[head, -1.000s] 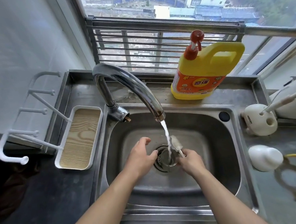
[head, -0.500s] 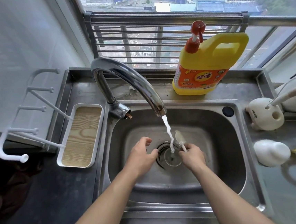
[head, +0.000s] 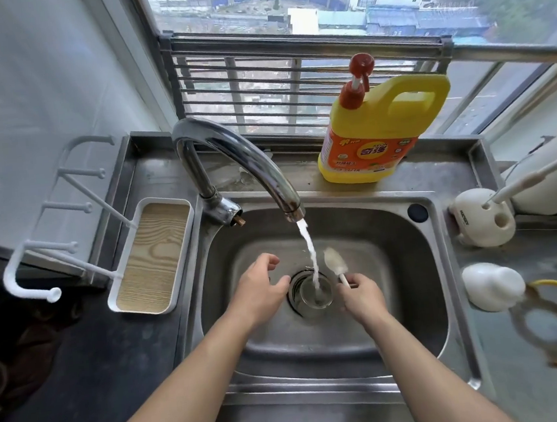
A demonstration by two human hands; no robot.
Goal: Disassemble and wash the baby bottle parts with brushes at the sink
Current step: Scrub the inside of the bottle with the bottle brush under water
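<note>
A small brush (head: pixel 335 261) is pinched by its thin white handle in the right grip (head: pixel 362 296). Its pale bristled head stands up and away from the knuckles, just beside the water stream (head: pixel 310 252). The left grip (head: pixel 261 290) is loosely curled and nothing is held in it; whether its thumb touches the clear bottle body (head: pixel 315 292) cannot be told.

That round, transparent part stands mouth-up between the two grips, over the drain of the steel sink (head: pixel 395 267), and is being filled from the curved chrome tap (head: pixel 248 159). It is judged light, stiff and wet-slick (probably plastic, possibly glass). It would be best clasped round its wall by the left grip rather than pinched at the rim.

The brush is judged light, with a soft, yielding head. A smooth white domed cap (head: pixel 492 285) lies on the counter (head: pixel 546 246), beyond the outer side of the right grip.
</note>
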